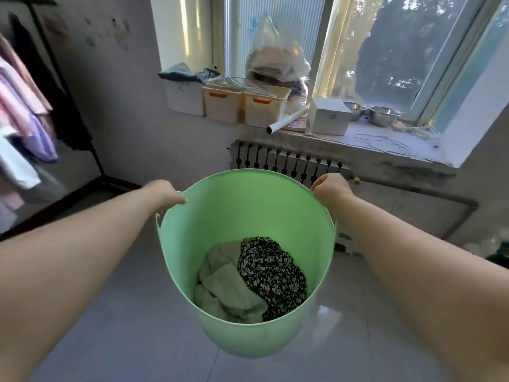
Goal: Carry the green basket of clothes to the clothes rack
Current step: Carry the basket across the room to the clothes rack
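A pale green plastic basket [245, 213] hangs in the air above the floor, straight in front of me. My left hand [165, 194] grips its rim on the left, and my right hand [330, 190] grips the rim on the right. In its bottom lie a light green cloth [223, 288] and a black garment with small white flowers [271, 274]. The clothes rack [68, 92], a black metal frame, stands at the far left with pink, purple, white and black garments [24, 106] hanging on it.
A radiator [286, 161] sits against the wall just beyond the basket, under a windowsill [385, 146] crowded with storage boxes [242, 103], a plastic bag, a white box and metal bowls. Grey tiled floor [132, 312] stretches left toward the rack's base.
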Tool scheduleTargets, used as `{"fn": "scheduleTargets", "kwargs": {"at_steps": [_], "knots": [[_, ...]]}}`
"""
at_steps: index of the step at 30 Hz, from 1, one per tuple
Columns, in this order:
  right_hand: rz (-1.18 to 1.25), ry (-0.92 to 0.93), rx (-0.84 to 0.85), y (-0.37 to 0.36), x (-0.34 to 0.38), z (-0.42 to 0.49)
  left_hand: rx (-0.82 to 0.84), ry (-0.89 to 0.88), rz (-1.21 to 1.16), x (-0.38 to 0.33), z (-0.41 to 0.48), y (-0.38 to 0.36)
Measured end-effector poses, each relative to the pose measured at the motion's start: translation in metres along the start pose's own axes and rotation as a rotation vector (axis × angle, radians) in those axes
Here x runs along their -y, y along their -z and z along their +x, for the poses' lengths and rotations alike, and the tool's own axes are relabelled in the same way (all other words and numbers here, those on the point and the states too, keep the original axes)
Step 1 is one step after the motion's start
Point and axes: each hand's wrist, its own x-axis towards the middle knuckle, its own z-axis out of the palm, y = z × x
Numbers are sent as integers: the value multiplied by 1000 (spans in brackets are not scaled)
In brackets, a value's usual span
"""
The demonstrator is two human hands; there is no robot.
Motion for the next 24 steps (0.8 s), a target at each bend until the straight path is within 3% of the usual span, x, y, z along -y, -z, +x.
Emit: {"fn": "scheduleTargets", "kwargs": {"at_steps": [13, 24], "knots": [[29, 318, 214, -123, 136, 180, -156, 339, -252, 40, 107, 33], [25, 309, 261, -295, 314, 282, -206, 420, -345, 152, 285, 145]]}}
